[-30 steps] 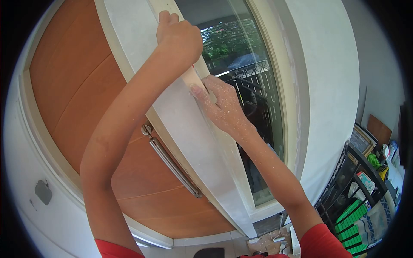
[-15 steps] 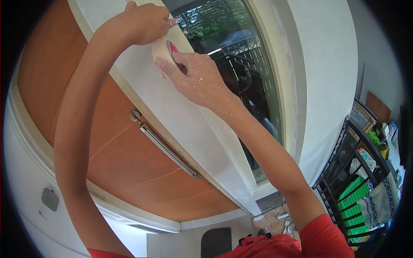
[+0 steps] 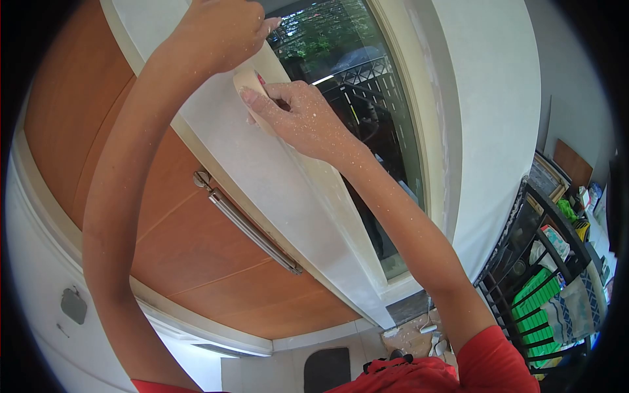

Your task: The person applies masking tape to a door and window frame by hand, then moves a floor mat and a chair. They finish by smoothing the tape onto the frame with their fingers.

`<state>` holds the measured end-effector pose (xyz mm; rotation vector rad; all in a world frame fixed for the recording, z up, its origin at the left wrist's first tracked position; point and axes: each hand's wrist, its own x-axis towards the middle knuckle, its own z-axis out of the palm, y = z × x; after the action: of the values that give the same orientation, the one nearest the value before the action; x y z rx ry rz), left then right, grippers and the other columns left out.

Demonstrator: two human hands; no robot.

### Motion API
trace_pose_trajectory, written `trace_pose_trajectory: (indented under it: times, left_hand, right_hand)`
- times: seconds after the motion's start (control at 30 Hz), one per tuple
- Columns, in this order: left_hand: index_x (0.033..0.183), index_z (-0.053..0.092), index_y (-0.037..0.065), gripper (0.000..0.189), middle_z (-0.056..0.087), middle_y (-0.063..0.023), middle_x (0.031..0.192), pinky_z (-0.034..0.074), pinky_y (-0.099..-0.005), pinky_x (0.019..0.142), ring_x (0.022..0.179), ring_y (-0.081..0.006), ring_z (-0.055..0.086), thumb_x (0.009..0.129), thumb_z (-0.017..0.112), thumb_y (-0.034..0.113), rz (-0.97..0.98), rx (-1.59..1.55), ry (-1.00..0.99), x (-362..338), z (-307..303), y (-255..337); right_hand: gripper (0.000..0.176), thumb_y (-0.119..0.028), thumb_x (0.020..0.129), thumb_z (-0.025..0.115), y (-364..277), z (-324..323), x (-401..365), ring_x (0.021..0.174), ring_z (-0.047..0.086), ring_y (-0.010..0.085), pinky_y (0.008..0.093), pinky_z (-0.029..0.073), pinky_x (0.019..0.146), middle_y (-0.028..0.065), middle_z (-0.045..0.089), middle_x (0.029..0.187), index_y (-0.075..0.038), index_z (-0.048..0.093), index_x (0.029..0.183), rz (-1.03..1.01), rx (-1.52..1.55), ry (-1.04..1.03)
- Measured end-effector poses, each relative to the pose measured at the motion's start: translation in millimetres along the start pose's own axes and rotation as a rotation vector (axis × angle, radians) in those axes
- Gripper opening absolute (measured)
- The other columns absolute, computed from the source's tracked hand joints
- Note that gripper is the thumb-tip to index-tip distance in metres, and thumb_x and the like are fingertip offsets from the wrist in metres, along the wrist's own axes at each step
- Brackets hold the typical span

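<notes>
My right hand [image 3: 298, 118] grips a roll of cream masking tape [image 3: 247, 85] with a pink-red core. The thumb lies on its outer face and the fingers reach into the ring. The roll is held against the white wall strip beside the cream window frame [image 3: 314, 177]. Above and to the left, my left hand [image 3: 223, 33] is bent over at the top edge of the view, close to the frame. Its fingers are curled, with one fingertip poking out towards the glass; what they hold, if anything, is hidden. Pale specks dot both my hands and forearms.
A brown wooden door [image 3: 216, 242] with a long metal handle [image 3: 252, 229] stands to the left. Glass [image 3: 341, 85] shows greenery outside. At right, a black railing [image 3: 531, 262] has bags and a cloth around it. Scrapers [image 3: 438, 340] lie on the floor below.
My left hand has moved slightly up, partly out of view. My right hand and the tape roll have shifted down a little along the frame. The view has turned slightly.
</notes>
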<state>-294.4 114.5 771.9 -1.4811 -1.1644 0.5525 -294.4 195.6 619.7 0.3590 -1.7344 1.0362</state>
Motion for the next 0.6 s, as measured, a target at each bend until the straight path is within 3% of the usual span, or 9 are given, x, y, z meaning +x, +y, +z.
trace_pose_trajectory:
  times: [0.03, 0.17, 0.23, 0.27, 0.33, 0.47, 0.53, 0.6]
  left_hand:
    - [0.066, 0.064, 0.002, 0.041, 0.059, -0.0139, 0.069, 0.034, -0.0420, 0.077, 0.078, -0.0287, 0.052, 0.087, 0.044, 0.031, -0.262, 0.254, -0.399, 5, -10, 10]
    - [0.064, 0.063, 0.002, 0.042, 0.058, -0.0141, 0.067, 0.034, -0.0424, 0.076, 0.081, -0.0289, 0.052, 0.087, 0.044, 0.031, -0.243, 0.306, -0.376, -6, 10, -1]
    - [0.065, 0.063, 0.001, 0.043, 0.058, -0.0143, 0.065, 0.033, -0.0433, 0.076, 0.081, -0.0291, 0.052, 0.087, 0.043, 0.032, 0.238, -0.034, 0.742, -25, 73, -43]
    - [0.065, 0.063, 0.001, 0.043, 0.058, -0.0143, 0.065, 0.033, -0.0433, 0.076, 0.081, -0.0291, 0.052, 0.087, 0.043, 0.032, 0.238, -0.035, 0.739, -21, 53, -29]
    - [0.064, 0.063, 0.001, 0.045, 0.058, -0.0144, 0.063, 0.033, -0.0439, 0.076, 0.081, -0.0296, 0.052, 0.088, 0.042, 0.032, -0.223, 0.258, -0.341, -6, -9, 14]
    - [0.070, 0.064, 0.001, 0.044, 0.059, -0.0142, 0.067, 0.034, -0.0440, 0.076, 0.082, -0.0306, 0.052, 0.089, 0.039, 0.031, -0.255, 0.273, -0.486, -7, 2, 3]
    - [0.078, 0.064, 0.000, 0.043, 0.060, -0.0149, 0.071, 0.034, -0.0448, 0.077, 0.084, -0.0325, 0.052, 0.090, 0.036, 0.030, 0.349, -0.225, 0.486, -26, 45, -30]
    - [0.081, 0.065, 0.001, 0.042, 0.060, -0.0148, 0.072, 0.034, -0.0452, 0.077, 0.085, -0.0324, 0.051, 0.090, 0.035, 0.030, 0.369, -0.225, 0.487, -26, 51, -32]
  right_hand:
    - [0.058, -0.052, 0.086, 0.045, 1, 0, 1, 0.046, 0.039, 0.0116, 0.0293, 0.031, 0.046, 0.0038, 0.046, 0.049, -0.001, 0.064, 0.067, -0.001, 0.015, -0.004]
    - [0.057, -0.052, 0.086, 0.046, -4, -3, -2, 0.047, 0.040, 0.0118, 0.0292, 0.031, 0.047, 0.0042, 0.047, 0.049, -0.001, 0.065, 0.068, -0.008, -0.006, -0.008]
    - [0.057, -0.052, 0.086, 0.046, -5, -3, -3, 0.047, 0.040, 0.0120, 0.0287, 0.032, 0.048, 0.0046, 0.048, 0.049, 0.000, 0.065, 0.069, 0.022, -0.001, -0.020]
    - [0.057, -0.052, 0.086, 0.046, -4, -3, -3, 0.047, 0.040, 0.0120, 0.0287, 0.032, 0.048, 0.0046, 0.048, 0.049, 0.000, 0.065, 0.069, 0.022, 0.002, -0.020]
    - [0.057, -0.051, 0.086, 0.046, 0, 0, -3, 0.047, 0.041, 0.0122, 0.0287, 0.033, 0.048, 0.0046, 0.049, 0.049, 0.000, 0.065, 0.069, 0.011, 0.013, -0.001]
    - [0.057, -0.051, 0.086, 0.046, 0, 0, -7, 0.047, 0.041, 0.0122, 0.0290, 0.033, 0.048, 0.0041, 0.049, 0.049, -0.001, 0.065, 0.069, 0.001, 0.036, 0.003]
    - [0.057, -0.052, 0.086, 0.045, -2, -1, -9, 0.048, 0.043, 0.0125, 0.0292, 0.034, 0.049, 0.0035, 0.050, 0.049, -0.002, 0.065, 0.067, -0.008, 0.005, 0.030]
    - [0.055, -0.049, 0.086, 0.046, -7, -3, -7, 0.049, 0.049, 0.0170, 0.0313, 0.040, 0.053, 0.0060, 0.053, 0.051, -0.002, 0.064, 0.066, 0.042, 0.006, 0.018]
